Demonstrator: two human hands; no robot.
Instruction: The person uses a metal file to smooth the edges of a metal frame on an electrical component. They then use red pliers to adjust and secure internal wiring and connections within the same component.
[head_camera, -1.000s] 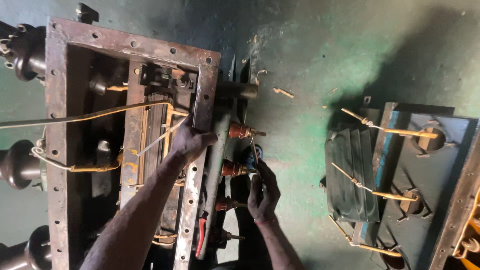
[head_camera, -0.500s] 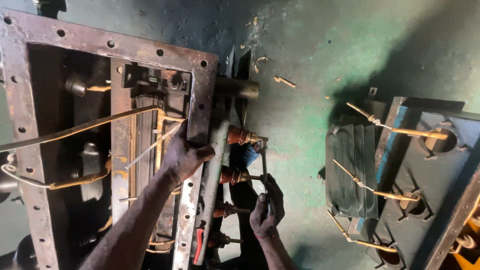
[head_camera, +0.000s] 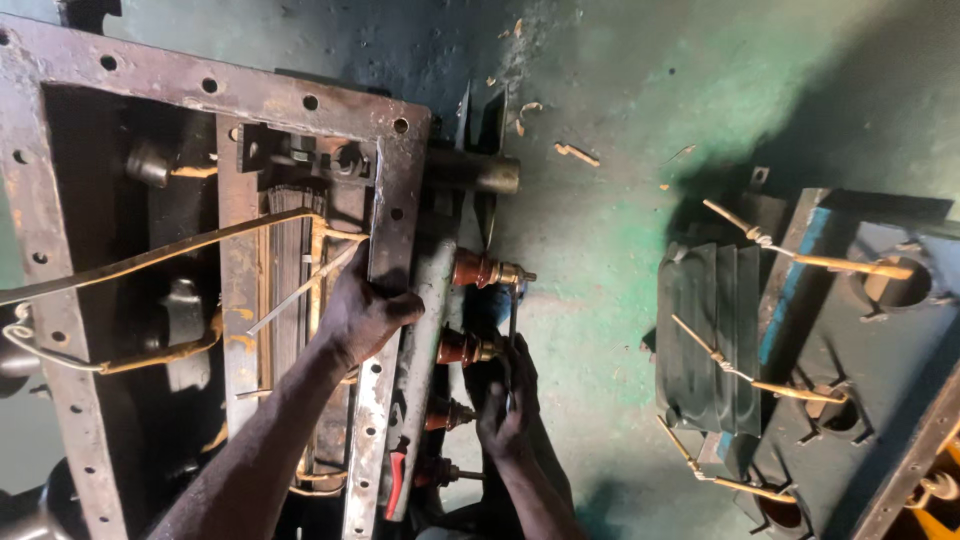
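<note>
Beside the rusty tank frame (head_camera: 385, 170), four brown insulators (head_camera: 478, 270) stand in a row; the right hand (head_camera: 508, 405) grips a thin tool (head_camera: 512, 320) against them, the left hand (head_camera: 365, 315) clasps the frame's edge

Worn green concrete floor (head_camera: 620, 240), scattered with debris, shadowed at upper right.

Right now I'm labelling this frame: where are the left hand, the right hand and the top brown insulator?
left hand (head_camera: 365, 315), head view, back of hand.
right hand (head_camera: 507, 405), head view, knuckles.
top brown insulator (head_camera: 477, 270), head view, ribbed body.
</note>
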